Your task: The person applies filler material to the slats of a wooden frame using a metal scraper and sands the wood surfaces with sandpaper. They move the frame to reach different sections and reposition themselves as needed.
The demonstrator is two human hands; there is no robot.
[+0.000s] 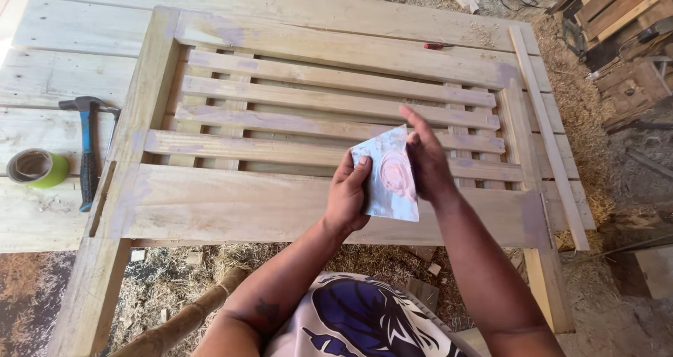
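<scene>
Shirt: purple-and-white printed shirt [364,318] sits nearest my camera, at the bottom edge.
Left hand: my left hand [347,196] has its fingers curled around the left edge of a worn grey sheet of sandpaper [391,178], thumb on the face, a firm pinch.
Right hand: my right hand [425,159] presses the sheet's right side, fingers nearly straight and close together, the index raised above the top corner.
Sandpaper: held up between both hands, above the slatted pale wooden frame [329,129], not touching it; a pinkish round smear marks its face.
Frame: lies flat on plank boards, purple-grey stains on the slats.
Left of frame: blue-handled claw hammer [87,150] beside a green roll of tape [38,167].
</scene>
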